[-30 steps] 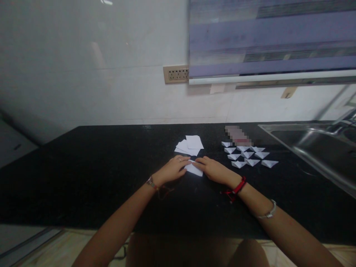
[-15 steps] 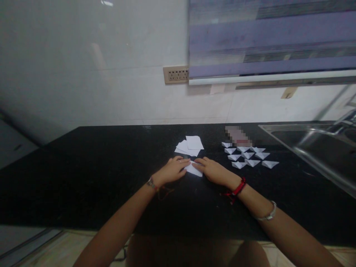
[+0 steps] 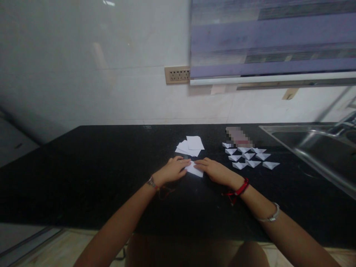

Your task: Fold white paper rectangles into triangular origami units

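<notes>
A small white paper piece [image 3: 194, 170] lies on the black counter [image 3: 83, 167] between my hands. My left hand [image 3: 172, 170] rests on its left edge, fingers curled down and pressing the paper. My right hand [image 3: 215, 171] lies on its right edge, fingers stretched toward the left hand and flat on the paper. Just behind them sits a loose pile of white paper squares [image 3: 190, 145]. To the right, several folded white paper triangles [image 3: 250, 157] lie in rows.
A steel sink [image 3: 314, 148] with a tap [image 3: 343, 122] takes the counter's right end. A blurred-out flat item [image 3: 239, 136] lies behind the triangles. A wall socket [image 3: 177, 74] and a window blind [image 3: 272, 40] are on the tiled wall.
Both hands stay on the paper piece; my right hand has slid slightly to the right and its fingers have stretched out a little. Nothing else moved.
</notes>
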Tool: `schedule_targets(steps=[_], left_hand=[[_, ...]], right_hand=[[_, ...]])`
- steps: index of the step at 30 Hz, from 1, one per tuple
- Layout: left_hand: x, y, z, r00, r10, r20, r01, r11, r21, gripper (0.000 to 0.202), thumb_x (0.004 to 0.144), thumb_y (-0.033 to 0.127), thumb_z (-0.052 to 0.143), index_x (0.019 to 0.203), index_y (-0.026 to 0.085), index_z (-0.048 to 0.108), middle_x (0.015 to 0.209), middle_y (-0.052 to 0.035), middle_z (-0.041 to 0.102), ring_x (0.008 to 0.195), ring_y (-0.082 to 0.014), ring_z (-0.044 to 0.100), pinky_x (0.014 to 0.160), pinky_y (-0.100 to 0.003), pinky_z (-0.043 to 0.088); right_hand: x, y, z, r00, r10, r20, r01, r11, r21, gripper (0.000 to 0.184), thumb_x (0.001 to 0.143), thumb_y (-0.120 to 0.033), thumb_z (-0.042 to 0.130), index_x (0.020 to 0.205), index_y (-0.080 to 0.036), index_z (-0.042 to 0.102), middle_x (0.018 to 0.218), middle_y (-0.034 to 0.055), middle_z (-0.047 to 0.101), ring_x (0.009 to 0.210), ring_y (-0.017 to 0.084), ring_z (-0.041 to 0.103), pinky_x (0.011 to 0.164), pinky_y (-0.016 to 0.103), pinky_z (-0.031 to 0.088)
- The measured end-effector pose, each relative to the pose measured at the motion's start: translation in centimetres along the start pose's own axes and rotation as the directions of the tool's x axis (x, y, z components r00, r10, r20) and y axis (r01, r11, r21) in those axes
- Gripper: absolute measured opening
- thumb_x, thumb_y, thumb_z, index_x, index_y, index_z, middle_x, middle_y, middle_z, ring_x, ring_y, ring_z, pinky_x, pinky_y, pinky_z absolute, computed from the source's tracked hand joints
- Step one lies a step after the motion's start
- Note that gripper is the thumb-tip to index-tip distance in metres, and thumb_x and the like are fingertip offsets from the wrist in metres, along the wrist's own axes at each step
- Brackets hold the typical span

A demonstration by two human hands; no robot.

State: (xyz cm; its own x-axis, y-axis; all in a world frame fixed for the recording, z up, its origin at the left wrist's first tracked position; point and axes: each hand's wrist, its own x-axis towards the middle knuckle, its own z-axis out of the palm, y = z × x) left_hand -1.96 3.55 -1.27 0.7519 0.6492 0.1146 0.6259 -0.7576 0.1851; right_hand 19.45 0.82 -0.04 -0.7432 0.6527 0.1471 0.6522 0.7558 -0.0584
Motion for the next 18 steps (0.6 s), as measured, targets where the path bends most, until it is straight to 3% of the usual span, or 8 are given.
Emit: schedule_targets(steps=[7, 18], left_hand=[[0.03, 0.31, -0.34, 1.0, -0.002, 0.005, 0.002, 1.0, -0.008, 0.034, 0.083, 0.024, 0.036, 0.116, 0.026, 0.043, 0.126, 0.0002, 0.042, 0.109, -0.0218, 0.035, 0.087, -0.037, 0.03], [0.13, 0.31, -0.46, 1.0, 0.011, 0.015, -0.012, 1.0, 0.023, 0.032, 0.082, 0.024, 0.035, 0.113, 0.025, 0.044, 0.124, -0.0011, 0.044, 0.108, -0.0221, 0.035, 0.085, -0.037, 0.031]], right_hand=[[0.14, 0.36, -0.06, 1.0, 0.023, -0.008, -0.022, 0.995, 0.1, 0.056, 0.068, 0.007, 0.031, 0.116, -0.015, 0.046, 0.115, 0.0067, 0.05, 0.099, 0.017, 0.043, 0.085, 0.032, 0.038], [0.88, 0.99, 0.29, 0.997, 0.083, -0.005, -0.082, 0.991, 0.104, 0.044, 0.074, 0.002, 0.031, 0.108, -0.015, 0.053, 0.103, 0.0088, 0.053, 0.094, 0.017, 0.045, 0.081, 0.028, 0.037]])
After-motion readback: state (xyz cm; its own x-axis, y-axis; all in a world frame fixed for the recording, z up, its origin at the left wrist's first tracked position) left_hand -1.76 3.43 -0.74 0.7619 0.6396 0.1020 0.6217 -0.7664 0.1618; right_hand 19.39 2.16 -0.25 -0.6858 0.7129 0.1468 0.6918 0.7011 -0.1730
